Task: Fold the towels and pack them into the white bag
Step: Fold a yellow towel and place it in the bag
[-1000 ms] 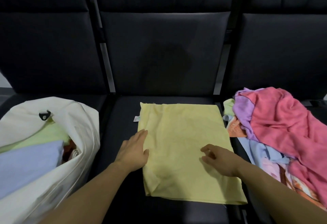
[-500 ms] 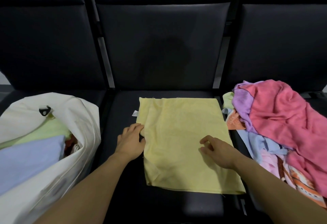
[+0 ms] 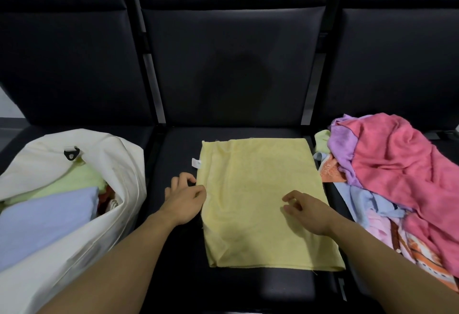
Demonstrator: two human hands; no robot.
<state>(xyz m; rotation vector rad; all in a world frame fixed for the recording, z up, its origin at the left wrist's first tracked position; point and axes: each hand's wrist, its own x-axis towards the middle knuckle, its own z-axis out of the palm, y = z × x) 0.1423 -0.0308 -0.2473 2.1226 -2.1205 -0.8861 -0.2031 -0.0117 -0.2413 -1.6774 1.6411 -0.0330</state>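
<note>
The white bag (image 3: 119, 164) sits on the seat left of the yellow towel (image 3: 260, 202), its mouth open, with a folded blue towel (image 3: 47, 214) and a pale green towel (image 3: 74, 179) already inside; a black clip (image 3: 71, 154) hangs at its rim. No writing shows on the bag. The left hand (image 3: 185, 200) is at the yellow towel's left edge, thumb and fingers closing on the hem just below a small white label (image 3: 196, 162) whose print is too small to read. The yellow towel lies flat on the middle seat (image 3: 178, 145), folded into a rectangle. The right hand (image 3: 306, 210) hovers over the towel's right half, fingers loosely curled and holding nothing. Right of the towel, a heap of unfolded towels (image 3: 397, 177), pink and purple on top, waits on the next seat. Judged from this, a further fold is in hand: the left edge likely needs lifting across toward the right side, corners matched, before the towel goes left into the bag.
</note>
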